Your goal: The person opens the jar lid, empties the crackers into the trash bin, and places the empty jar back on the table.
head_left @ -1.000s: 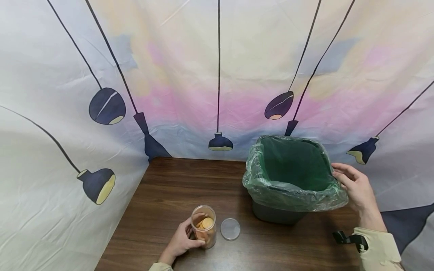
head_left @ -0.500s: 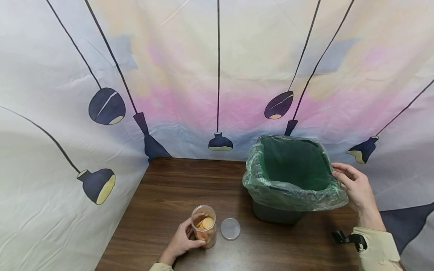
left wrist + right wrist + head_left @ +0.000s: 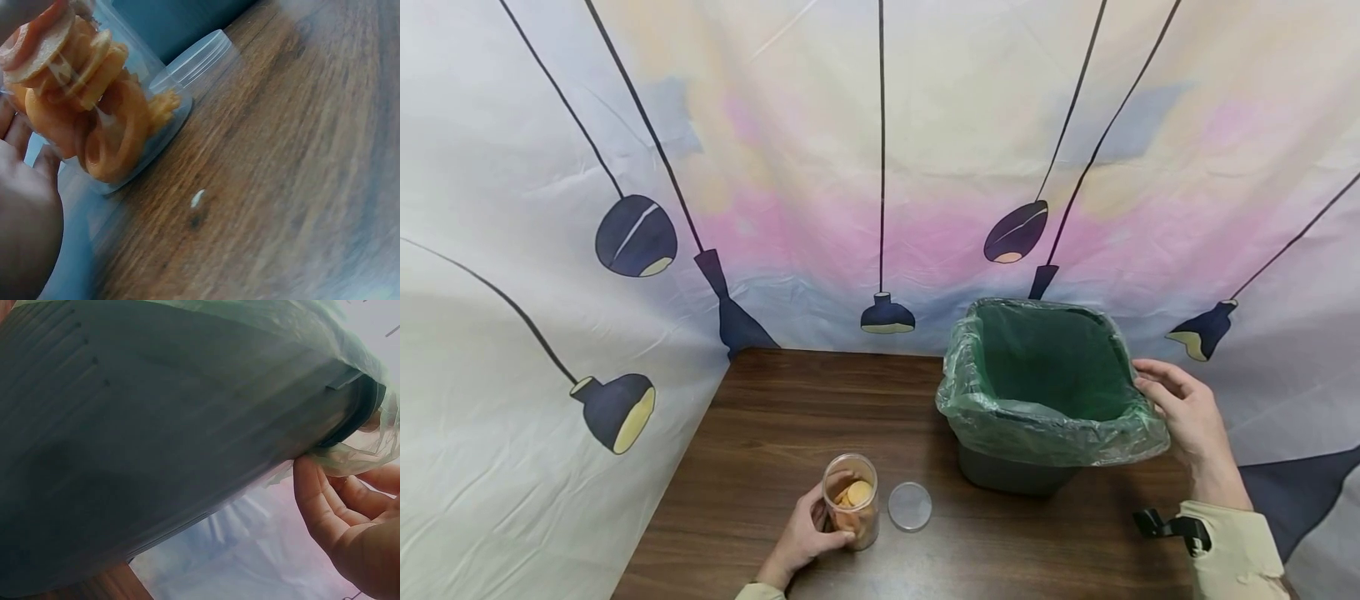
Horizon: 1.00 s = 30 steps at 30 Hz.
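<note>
My left hand [image 3: 799, 537] grips a clear plastic jar [image 3: 867, 530] standing upright and uncapped on the table, fingers and thumb around its side. Orange-brown ring-shaped and round snacks [image 3: 115, 128] show through its wall in the left wrist view. Just right of the jar lies its round clear lid [image 3: 910, 507]. A dark grey trash can [image 3: 1017, 473] stands further right, with a green translucent bag [image 3: 1045, 437] folded over its rim. On the can's right edge, my right hand [image 3: 1198, 421] pinches the rim through the bag; one fingertip is partly veiled by the plastic.
The brown wood-grain table [image 3: 805, 408] ends at a fabric backdrop [image 3: 820, 167] printed with hanging lamps. A black strap [image 3: 1176, 531] sits on the right sleeve. A small white fleck [image 3: 197, 199] lies on the wood near the jar.
</note>
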Each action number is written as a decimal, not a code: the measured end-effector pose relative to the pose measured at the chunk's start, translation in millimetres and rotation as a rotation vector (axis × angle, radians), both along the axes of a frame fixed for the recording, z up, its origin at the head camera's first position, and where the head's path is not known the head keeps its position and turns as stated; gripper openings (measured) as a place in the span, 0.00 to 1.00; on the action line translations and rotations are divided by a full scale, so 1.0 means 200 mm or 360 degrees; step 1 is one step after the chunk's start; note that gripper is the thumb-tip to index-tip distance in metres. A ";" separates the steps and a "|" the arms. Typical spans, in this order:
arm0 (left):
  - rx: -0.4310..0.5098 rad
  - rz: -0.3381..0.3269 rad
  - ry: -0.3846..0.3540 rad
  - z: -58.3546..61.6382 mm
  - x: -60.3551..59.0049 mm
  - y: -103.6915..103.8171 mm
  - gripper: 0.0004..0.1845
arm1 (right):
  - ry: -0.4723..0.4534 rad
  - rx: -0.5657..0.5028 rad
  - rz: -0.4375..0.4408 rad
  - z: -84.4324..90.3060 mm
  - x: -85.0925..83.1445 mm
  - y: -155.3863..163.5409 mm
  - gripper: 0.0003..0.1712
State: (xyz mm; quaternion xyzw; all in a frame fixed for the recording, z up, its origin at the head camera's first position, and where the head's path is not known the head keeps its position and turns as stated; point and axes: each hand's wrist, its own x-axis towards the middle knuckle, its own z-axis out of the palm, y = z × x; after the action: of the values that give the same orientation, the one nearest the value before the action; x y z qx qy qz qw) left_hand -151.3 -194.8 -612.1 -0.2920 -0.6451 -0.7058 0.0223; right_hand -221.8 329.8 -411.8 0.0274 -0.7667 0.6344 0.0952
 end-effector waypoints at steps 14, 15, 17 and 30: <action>0.0233 -0.0061 0.0054 -0.04 -0.01 0.03 0.42 | 0.0031 -0.0021 -0.0002 0.00 0.00 -0.01 0.19; 0.0229 -0.0054 0.0055 -0.04 -0.01 0.03 0.42 | 0.0026 -0.0016 -0.0003 0.00 0.00 -0.01 0.19; 0.0214 -0.0035 0.0047 -0.03 -0.01 0.03 0.42 | 0.0020 -0.0006 -0.0009 0.00 0.00 0.00 0.19; 0.0143 0.0038 0.0073 0.03 -0.04 0.03 0.40 | 0.0066 0.0045 -0.0015 -0.01 -0.01 0.00 0.18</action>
State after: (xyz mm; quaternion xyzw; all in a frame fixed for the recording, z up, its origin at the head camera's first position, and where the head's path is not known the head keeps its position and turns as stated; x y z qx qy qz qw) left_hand -158.6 -189.1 -605.9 -0.2991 -0.6155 -0.7268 0.0585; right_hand -223.0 329.8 -414.3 0.0382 -0.7736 0.6222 0.1137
